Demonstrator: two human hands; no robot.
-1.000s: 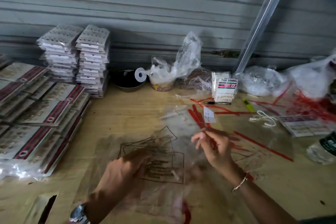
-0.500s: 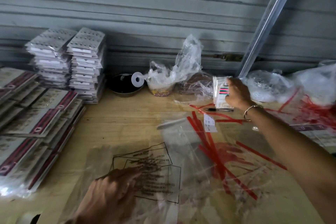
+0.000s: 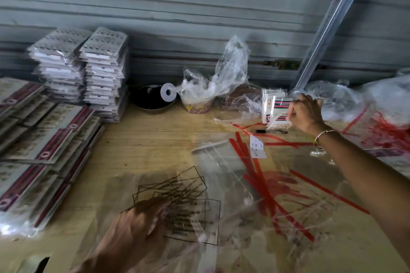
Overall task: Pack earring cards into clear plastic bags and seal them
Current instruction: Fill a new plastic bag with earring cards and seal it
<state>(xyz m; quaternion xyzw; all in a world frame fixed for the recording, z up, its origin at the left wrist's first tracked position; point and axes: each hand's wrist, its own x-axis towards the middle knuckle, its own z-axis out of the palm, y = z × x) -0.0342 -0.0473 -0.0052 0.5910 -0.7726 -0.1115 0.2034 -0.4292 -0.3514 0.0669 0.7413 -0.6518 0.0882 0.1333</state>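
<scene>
The right hand [image 3: 305,113] has its fingers [image 3: 296,106] curled round the right edge of a card [image 3: 276,107], pinching it. The card stands tilted against a small stack [image 3: 266,102] near the back edge of the table [image 3: 144,144], right of the middle. A bracelet [image 3: 322,134] sits on that wrist. Just in front of the stack lies a pen [image 3: 269,131], and nearer still a white slip [image 3: 257,146] lies on crossed red strips [image 3: 250,162].

The left hand [image 3: 133,228] lies flat, its fingers [image 3: 155,205] straight, pressing on clear bags [image 3: 193,213] printed with black text near the front edge. More clear bags spread to the right of it, over the red strips.

Along the left edge, packed cards [image 3: 51,137] lie in overlapping rows. Two tall piles [image 3: 82,68] stand at the back left corner. Beside them along the back edge are a black bowl [image 3: 148,101], a white roll [image 3: 168,92] and a crumpled bag over a cup [image 3: 213,88]. Crumpled plastic [image 3: 377,104] is heaped at the right edge.
</scene>
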